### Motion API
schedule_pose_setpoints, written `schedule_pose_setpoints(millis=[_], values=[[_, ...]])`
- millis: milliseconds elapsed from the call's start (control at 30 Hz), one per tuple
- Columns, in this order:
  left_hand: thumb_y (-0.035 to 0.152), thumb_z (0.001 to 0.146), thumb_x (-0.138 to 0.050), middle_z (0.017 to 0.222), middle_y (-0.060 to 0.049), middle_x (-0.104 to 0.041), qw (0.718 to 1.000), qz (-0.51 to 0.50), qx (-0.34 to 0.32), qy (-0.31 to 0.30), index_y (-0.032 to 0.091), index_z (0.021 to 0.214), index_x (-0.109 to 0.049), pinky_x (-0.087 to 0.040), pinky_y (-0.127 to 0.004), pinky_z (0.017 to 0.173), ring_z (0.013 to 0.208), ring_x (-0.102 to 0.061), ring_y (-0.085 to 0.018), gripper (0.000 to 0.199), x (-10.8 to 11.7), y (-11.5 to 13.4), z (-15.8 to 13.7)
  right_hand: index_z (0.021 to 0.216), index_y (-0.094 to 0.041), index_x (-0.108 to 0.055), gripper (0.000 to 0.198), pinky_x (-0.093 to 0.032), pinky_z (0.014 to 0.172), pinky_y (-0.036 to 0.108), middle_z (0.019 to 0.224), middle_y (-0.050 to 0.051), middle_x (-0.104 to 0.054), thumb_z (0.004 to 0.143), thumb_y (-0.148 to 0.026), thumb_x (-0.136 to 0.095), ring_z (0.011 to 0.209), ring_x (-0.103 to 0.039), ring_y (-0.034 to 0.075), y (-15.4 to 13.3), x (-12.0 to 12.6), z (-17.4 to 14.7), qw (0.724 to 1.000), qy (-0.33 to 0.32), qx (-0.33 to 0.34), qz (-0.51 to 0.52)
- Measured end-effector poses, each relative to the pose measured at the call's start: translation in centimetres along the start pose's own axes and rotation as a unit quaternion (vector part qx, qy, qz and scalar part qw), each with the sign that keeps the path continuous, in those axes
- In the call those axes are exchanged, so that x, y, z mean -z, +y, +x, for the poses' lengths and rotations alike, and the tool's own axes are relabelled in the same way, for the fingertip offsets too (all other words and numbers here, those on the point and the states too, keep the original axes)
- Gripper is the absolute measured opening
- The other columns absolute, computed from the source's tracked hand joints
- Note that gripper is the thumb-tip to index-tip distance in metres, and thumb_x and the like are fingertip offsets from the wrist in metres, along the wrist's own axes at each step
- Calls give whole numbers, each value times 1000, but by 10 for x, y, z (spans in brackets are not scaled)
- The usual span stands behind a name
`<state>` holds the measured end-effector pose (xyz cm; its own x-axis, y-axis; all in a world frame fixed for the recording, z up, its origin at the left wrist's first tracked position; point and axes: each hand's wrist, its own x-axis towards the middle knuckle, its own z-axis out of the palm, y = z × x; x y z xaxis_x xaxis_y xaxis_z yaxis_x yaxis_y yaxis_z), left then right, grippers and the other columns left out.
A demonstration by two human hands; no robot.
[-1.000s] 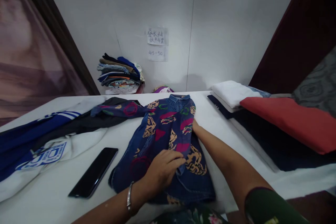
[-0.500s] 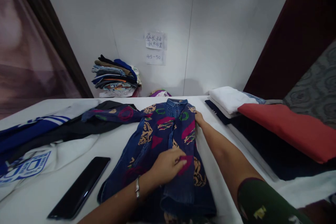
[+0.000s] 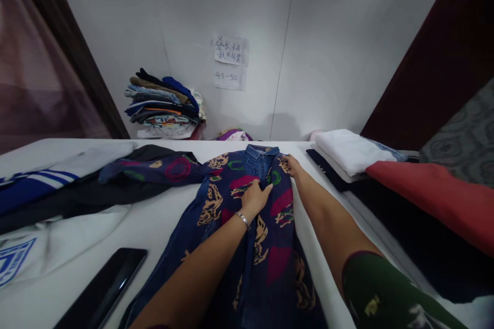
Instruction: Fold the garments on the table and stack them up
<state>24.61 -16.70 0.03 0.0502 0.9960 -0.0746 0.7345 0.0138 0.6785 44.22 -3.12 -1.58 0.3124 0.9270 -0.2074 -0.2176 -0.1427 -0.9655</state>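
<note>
A dark blue denim shirt (image 3: 278, 236) with magenta, green and tan patches lies face up on the white table, collar at the far end. Its left-hand sleeve stretches sideways over other garments. My left hand (image 3: 256, 199), wearing a silver bracelet, is closed on the front opening just below the collar, thumb and forefinger at the fabric edge. At the shoulder on the right side, my right hand (image 3: 292, 165) grips the cloth, fingers partly hidden. The right-hand sleeve cannot be made out.
To the left lie a black phone (image 3: 102, 288), a white garment with blue print (image 3: 57, 247) and a blue striped garment (image 3: 38, 185). Folded white clothes (image 3: 349, 149) and a red garment (image 3: 428, 195) are stacked on the right. Against the wall stands a clothes pile (image 3: 165, 105).
My left hand has moved up the shirt front from near the hem to below the collar. The front panel now lies flatter and longer. My right hand remains at the shoulder.
</note>
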Motion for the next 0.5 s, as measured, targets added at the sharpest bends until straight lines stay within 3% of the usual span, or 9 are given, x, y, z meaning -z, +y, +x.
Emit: schedule_pose_setpoints(millis=[133, 267, 500], values=[[32, 86, -56, 116, -15, -68, 997, -40, 53, 31, 16, 122, -55, -46, -37, 91, 111, -63, -29, 40, -4, -10, 17, 112, -22, -51, 33, -55, 54, 22, 68, -4, -64, 80, -18, -61, 53, -64, 11, 1, -10, 11, 1000, -15, -1, 1], [19, 87, -48, 117, -12, -69, 992, -61, 89, 59, 17, 124, -56, -47, -31, 91, 109, -64, -22, 38, -4, -33, 22, 122, -23, -48, 50, -54, 51, 23, 66, -5, -64, 75, -14, -61, 52, -63, 12, 14, -13, 17, 1000, -4, -3, -15], [13, 86, -51, 117, -11, -70, 995, -73, 49, 44, 17, 112, -66, -45, -29, 96, 111, -64, -21, 31, -7, -40, 16, 132, -19, -46, 70, -47, 46, 20, 58, -7, -59, 67, -9, -69, 48, -57, 11, 24, -14, 29, 997, 44, 31, -57]])
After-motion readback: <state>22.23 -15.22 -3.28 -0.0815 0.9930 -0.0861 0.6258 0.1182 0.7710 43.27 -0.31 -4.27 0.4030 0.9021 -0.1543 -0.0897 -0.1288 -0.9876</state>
